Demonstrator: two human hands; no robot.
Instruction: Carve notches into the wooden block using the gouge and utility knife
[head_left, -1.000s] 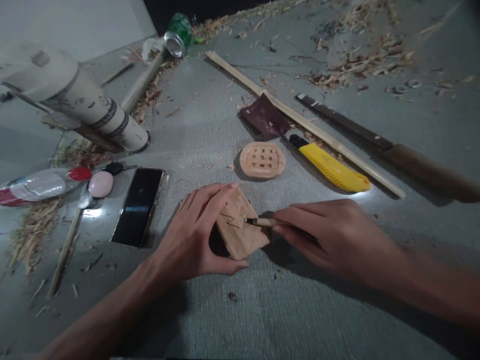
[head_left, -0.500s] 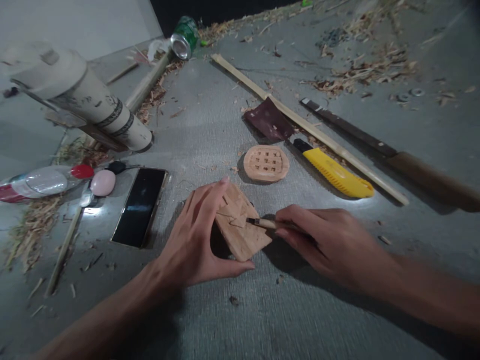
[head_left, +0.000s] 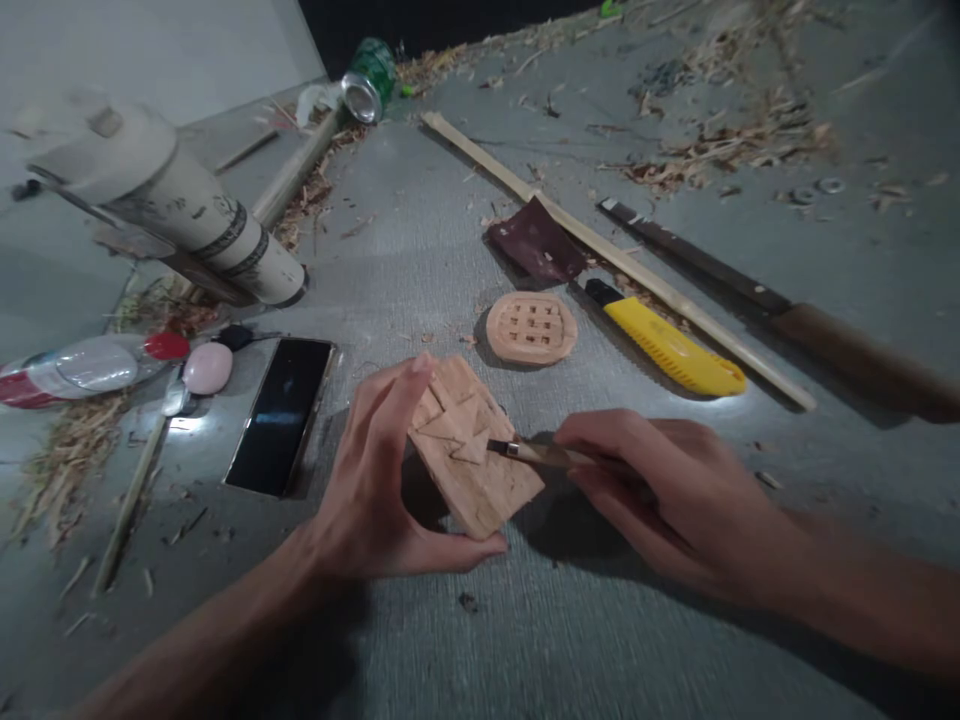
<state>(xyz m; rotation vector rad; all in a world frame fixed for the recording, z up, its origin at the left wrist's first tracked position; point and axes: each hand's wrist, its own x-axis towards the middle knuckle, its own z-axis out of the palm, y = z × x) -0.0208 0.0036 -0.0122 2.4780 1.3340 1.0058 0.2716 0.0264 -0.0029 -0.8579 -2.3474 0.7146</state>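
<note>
My left hand (head_left: 386,470) grips a small wooden block (head_left: 480,485) at its far and near edges, thumb at the near corner. The block is tilted, and angular shapes are cut into its upper face. In my right hand (head_left: 660,480) is a wood carving chisel (head_left: 540,453) with a pale handle and a short dark blade. Its tip lies at the carved shapes; whether it touches the wood I cannot tell. Just beyond the block lies a rounded wooden piece (head_left: 532,328) with a grid of square holes.
Right of centre lie a yellow utility knife (head_left: 675,345), a long wooden stick (head_left: 622,262), a dark-bladed knife (head_left: 705,262) and brown sandpaper (head_left: 536,242). At left are a phone (head_left: 281,415), a tumbler (head_left: 202,215), a plastic bottle (head_left: 94,368) and a green can (head_left: 369,80). Wood shavings (head_left: 720,150) are scattered about.
The block has shifted slightly to the left and turned a little in my left hand. The chisel tip has moved slightly left and down with my right hand.
</note>
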